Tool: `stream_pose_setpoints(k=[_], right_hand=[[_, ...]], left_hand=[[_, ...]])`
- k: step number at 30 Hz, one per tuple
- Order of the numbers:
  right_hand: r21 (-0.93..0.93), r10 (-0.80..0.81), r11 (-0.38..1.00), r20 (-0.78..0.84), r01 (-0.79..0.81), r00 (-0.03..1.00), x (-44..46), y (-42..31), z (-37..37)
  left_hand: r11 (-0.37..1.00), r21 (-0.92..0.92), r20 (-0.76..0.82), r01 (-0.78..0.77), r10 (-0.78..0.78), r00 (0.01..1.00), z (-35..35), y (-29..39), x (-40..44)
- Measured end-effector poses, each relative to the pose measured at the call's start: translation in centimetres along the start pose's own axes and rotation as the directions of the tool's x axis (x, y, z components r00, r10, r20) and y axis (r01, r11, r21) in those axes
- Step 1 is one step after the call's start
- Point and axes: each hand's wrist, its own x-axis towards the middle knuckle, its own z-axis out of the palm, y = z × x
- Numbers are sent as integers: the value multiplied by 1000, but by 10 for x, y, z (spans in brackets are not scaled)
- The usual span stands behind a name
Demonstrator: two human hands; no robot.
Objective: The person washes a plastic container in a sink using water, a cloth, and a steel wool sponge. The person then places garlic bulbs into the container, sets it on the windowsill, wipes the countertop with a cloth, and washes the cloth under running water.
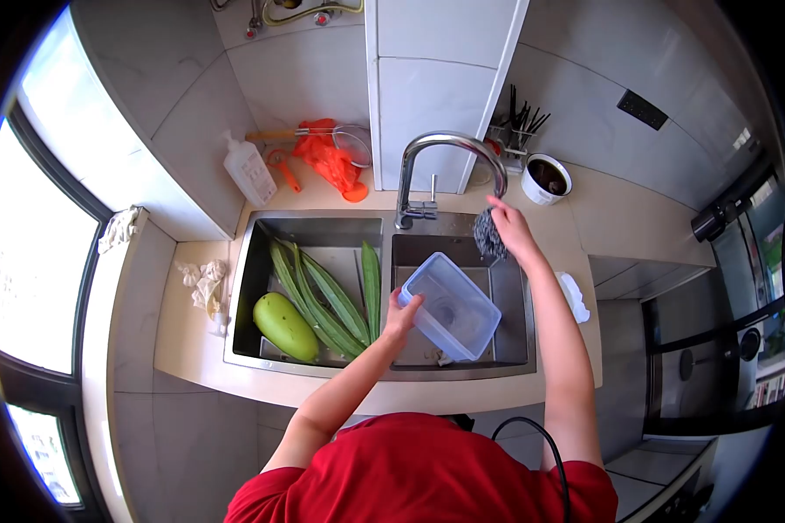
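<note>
My left hand [400,315] grips the left rim of a clear bluish plastic container [453,305]. The container is tilted over the right sink basin [512,305], its open side facing up. My right hand [513,228] is closed on a dark grey, shaggy scrubber [489,237], raised at the back right of that basin. Just behind this hand is the spout end of the chrome faucet [452,137]. I cannot tell whether water is running. In the left basin [323,230] lie several long ridged green gourds [333,292] and a smooth, rounded green gourd [286,327].
Behind the left basin stand a white bottle [250,171], a red plastic bag [324,157] and a strainer [352,145]. Crumpled white cloth or plastic [204,283] lies left of the sink. At the back right is a white pot [546,179]; white crumpled material [573,296] lies right.
</note>
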Motion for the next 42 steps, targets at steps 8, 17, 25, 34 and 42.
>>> stream_pose_setpoints(k=[8, 17, 25, 34, 42], right_hand=[[686, 392, 565, 266, -459, 881, 23, 24, -4], [825, 366, -278, 565, -492, 739, -74, 36, 20], [859, 396, -114, 500, -499, 770, -94, 44, 39], [886, 422, -244, 463, -394, 779, -67, 36, 104], [768, 82, -206, 631, -607, 771, -14, -73, 197]], left_hand=[[980, -71, -173, 184, -194, 966, 13, -90, 69], [955, -131, -226, 265, -290, 930, 6, -150, 94], [819, -450, -34, 357, -415, 909, -11, -210, 127], [887, -6, 104, 462, -459, 882, -4, -117, 53], [331, 777, 286, -536, 572, 769, -156, 211, -6]])
